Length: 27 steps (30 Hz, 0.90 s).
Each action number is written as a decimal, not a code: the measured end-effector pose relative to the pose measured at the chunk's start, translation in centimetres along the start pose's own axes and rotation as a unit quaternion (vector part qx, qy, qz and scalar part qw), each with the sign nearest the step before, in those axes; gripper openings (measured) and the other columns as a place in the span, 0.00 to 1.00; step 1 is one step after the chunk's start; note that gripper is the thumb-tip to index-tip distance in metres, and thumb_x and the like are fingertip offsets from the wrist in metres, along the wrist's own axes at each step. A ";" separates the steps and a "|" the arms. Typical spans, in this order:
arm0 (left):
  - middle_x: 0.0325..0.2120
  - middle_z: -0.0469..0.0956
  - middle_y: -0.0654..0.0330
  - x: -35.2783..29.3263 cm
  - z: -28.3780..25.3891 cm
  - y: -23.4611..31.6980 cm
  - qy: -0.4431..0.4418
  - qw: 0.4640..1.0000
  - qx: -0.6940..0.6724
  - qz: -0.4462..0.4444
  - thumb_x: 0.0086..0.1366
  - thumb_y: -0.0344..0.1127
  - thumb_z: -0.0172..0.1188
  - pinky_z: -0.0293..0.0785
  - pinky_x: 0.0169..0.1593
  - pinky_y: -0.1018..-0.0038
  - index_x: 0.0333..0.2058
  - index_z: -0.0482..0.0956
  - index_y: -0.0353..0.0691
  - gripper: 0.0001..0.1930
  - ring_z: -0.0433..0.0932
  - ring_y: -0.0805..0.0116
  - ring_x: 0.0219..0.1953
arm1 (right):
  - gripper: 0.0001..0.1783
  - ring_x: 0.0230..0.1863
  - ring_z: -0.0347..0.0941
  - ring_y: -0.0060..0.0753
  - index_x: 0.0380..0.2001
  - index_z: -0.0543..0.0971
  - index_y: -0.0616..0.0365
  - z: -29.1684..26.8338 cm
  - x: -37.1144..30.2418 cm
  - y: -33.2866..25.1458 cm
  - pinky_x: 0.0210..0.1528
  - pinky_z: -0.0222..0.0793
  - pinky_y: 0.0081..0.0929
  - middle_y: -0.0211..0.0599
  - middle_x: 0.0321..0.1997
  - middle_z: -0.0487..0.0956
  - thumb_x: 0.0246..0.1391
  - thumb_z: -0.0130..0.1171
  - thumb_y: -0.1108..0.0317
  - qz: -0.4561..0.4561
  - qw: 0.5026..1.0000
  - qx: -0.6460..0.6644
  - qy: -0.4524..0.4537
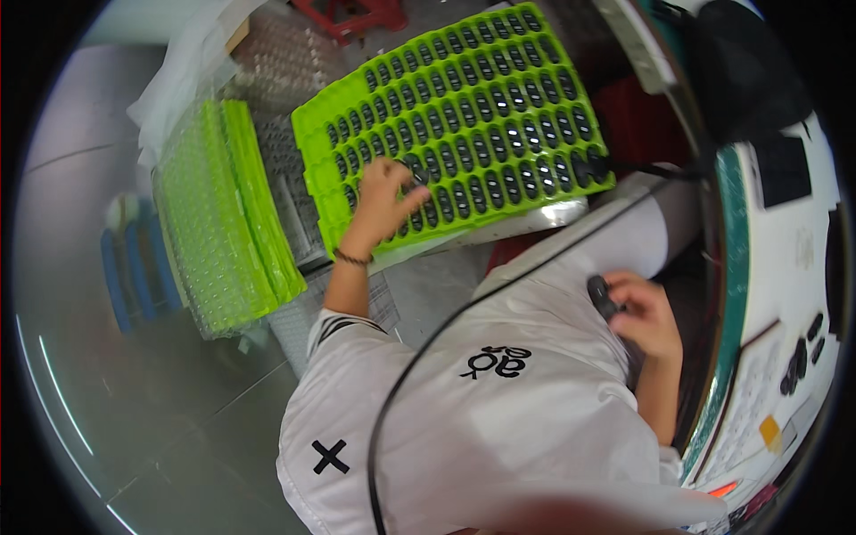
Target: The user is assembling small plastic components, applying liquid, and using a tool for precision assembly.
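Note:
A bright green tray (314, 169) holds rows of small glossy black oval pieces in its pockets. Over its near left part is my left hand (382, 201), with thumb and fingers closed about one black oval piece (415, 168) that sits slightly askew among the others. Away from the tray, close to my white shirt on the right, my right hand (649, 314) grips another black oval piece (601, 298) between thumb and fingers. Its far fingers curl out of clear sight.
Stacked green trays in clear plastic (223, 214) stand left of the full tray. A blue stool (138, 267) is beyond them on the grey floor. A black cable (464, 308) crosses my front. At right, a white worktable (789, 267) bears loose black parts (792, 367).

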<state>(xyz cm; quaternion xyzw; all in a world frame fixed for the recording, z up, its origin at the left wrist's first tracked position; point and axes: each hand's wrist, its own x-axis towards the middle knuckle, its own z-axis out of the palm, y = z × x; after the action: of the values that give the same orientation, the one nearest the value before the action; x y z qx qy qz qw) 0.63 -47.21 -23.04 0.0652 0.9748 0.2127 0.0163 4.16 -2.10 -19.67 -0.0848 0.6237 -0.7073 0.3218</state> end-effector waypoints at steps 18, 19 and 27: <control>0.56 0.66 0.68 17.4 -9.3 -25.8 -0.288 0.733 0.517 0.335 0.47 0.55 0.69 0.48 0.71 0.57 0.44 0.79 0.59 0.24 0.58 0.58 0.64 | 0.14 0.41 0.72 0.16 0.40 0.81 0.60 5.9 21.6 6.1 0.46 0.64 0.17 0.27 0.39 0.81 0.60 0.60 0.59 0.171 0.966 0.194 0.013; 0.58 0.64 0.67 17.4 -9.4 -25.9 -0.307 0.720 0.519 0.343 0.48 0.55 0.69 0.48 0.71 0.57 0.44 0.79 0.58 0.24 0.58 0.57 0.64 | 0.14 0.39 0.73 0.16 0.39 0.81 0.59 6.0 21.6 5.8 0.45 0.65 0.17 0.27 0.38 0.81 0.61 0.60 0.58 0.169 0.968 0.184 0.031; 0.64 0.60 0.71 17.0 -8.8 -26.7 -0.288 0.693 0.535 0.389 0.58 0.39 0.60 0.50 0.71 0.59 0.43 0.80 0.58 0.13 0.58 0.59 0.65 | 0.14 0.40 0.71 0.16 0.38 0.80 0.58 5.5 21.4 6.5 0.48 0.63 0.19 0.25 0.37 0.80 0.61 0.60 0.58 0.180 0.977 0.111 0.036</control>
<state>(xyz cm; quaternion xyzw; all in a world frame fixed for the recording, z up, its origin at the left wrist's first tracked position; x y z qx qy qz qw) -19.93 -72.64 -26.27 0.4946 0.7589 -0.3862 0.1742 -7.36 -18.79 -30.61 0.0904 0.5577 -0.7049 0.4287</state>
